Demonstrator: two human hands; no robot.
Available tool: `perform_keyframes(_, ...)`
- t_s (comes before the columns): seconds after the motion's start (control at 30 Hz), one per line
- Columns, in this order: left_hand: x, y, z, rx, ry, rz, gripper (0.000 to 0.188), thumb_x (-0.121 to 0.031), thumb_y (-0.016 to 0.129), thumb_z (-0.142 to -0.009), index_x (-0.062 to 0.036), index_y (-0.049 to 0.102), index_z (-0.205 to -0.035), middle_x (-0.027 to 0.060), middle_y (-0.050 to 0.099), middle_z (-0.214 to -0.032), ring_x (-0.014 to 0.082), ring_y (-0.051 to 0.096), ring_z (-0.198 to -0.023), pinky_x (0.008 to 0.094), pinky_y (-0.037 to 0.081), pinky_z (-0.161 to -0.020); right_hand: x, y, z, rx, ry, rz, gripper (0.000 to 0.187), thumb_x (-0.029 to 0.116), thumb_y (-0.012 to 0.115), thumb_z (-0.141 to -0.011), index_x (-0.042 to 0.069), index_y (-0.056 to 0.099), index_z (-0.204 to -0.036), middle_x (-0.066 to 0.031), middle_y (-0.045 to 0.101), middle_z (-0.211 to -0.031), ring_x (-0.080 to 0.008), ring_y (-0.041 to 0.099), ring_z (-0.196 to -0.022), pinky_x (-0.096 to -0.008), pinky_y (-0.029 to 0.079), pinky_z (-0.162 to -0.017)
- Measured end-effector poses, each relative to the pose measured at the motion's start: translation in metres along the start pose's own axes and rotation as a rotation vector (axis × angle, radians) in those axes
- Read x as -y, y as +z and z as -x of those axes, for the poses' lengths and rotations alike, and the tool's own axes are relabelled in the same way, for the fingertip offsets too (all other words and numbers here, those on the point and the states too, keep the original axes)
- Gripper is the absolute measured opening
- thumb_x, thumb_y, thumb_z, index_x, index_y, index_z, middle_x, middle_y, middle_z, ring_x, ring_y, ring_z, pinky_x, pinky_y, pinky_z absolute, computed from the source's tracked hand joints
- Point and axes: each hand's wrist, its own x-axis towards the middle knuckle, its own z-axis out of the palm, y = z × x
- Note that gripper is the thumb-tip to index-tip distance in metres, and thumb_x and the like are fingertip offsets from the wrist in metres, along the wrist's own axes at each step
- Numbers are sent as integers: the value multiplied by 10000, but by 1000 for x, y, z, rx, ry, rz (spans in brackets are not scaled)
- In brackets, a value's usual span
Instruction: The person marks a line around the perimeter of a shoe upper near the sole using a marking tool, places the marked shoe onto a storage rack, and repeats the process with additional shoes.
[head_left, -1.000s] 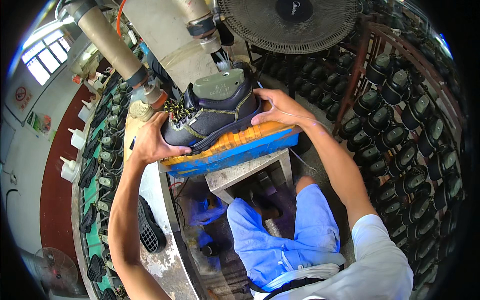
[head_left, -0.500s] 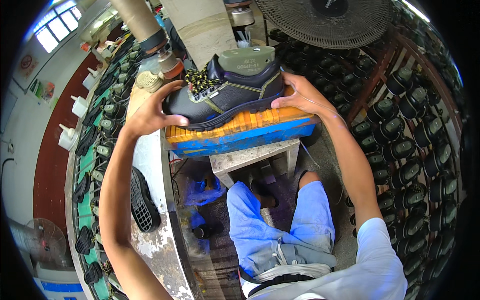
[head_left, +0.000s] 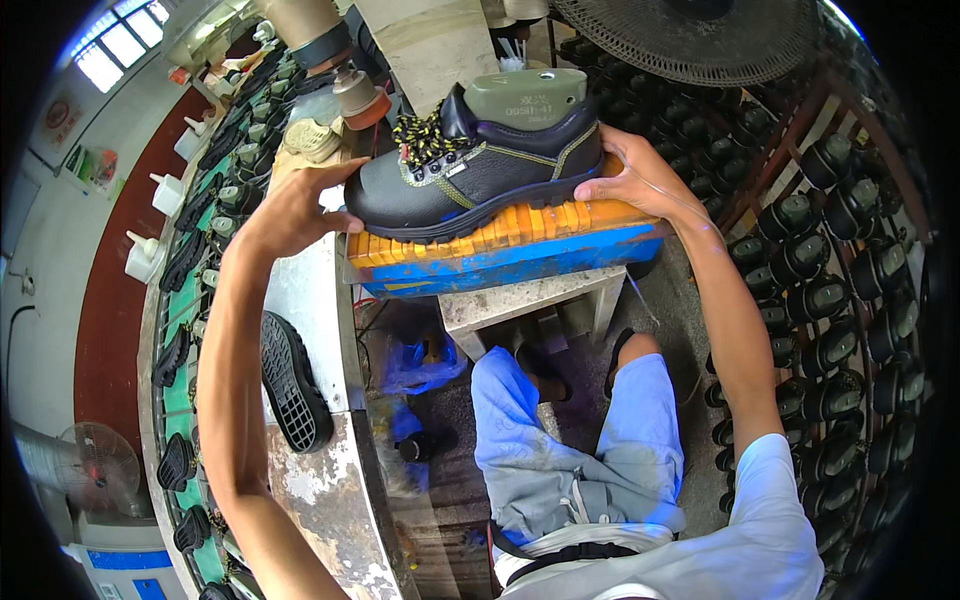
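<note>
A black leather safety shoe (head_left: pixel 480 180) with yellow stitching, black-and-yellow laces and a black sole rests sideways, toe to the left, on a pad of orange blocks (head_left: pixel 500 228) above a blue box (head_left: pixel 520 262). A green shoe last (head_left: pixel 530 98) fills its opening. My left hand (head_left: pixel 290 212) is at the toe, thumb low by the sole edge and fingers curving round behind. My right hand (head_left: pixel 640 180) grips the heel, its thumb lying along the sole's side. The fingers behind the shoe are partly hidden.
A loose black sole (head_left: pixel 295 385) lies on the worn bench to the left. Beyond it a green conveyor (head_left: pixel 180 305) carries soles and shoes. A capped machine cylinder (head_left: pixel 358 95) hangs close behind the toe. Racks of shoes (head_left: pixel 835 330) stand right, under a large fan (head_left: pixel 700 35).
The view has shifted, so the shoe, box and stool appear farther right and slightly higher. My left thumb has slid off the sole's side toward the toe tip; my right hand keeps the heel.
</note>
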Motion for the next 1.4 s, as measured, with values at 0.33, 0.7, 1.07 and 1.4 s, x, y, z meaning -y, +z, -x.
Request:
perform_keyframes(0.33,-27,77,-50,-644,-46,-98,530,-466,501,-1060,6,617,-847,244,641,-861,448,640,-871,515,484,-790,-6,3,4,21,-63,-27,766,204,917,-788,-40,559,-1420,-119,705,-1245,-168,631,-1109,-329,496,-1018)
perform_keyframes(0.7,10,78,6,-420,-27,844,898,-290,874,-809,-9,459,-1554,140,632,-1379,228,621,-1240,362,463,-1101,-5,0,8,25,-8,-276,711,357,729,-1001,-47,465,-1523,-175,602,-1461,-236,560,-1342,-367,402,-1167)
perform_keyframes(1.07,12,75,7,-403,-8,917,958,-231,895,-768,55,426,-1553,177,596,-1426,249,582,-1313,367,420,-1157,-4,12,12,-30,-81,-115,553,283,710,-1014,-60,568,-1424,-162,686,-1334,-197,621,-1221,-371,469,-1089)
perform_keyframes(1.4,30,78,11,-352,-23,894,1108,-22,829,-605,82,328,-1588,199,537,-1482,290,585,-1305,396,440,-1158,-26,16,-3,-104,-172,2,612,493,740,-948,-49,681,-1226,-176,761,-1115,-200,687,-1002,-409,541,-902)
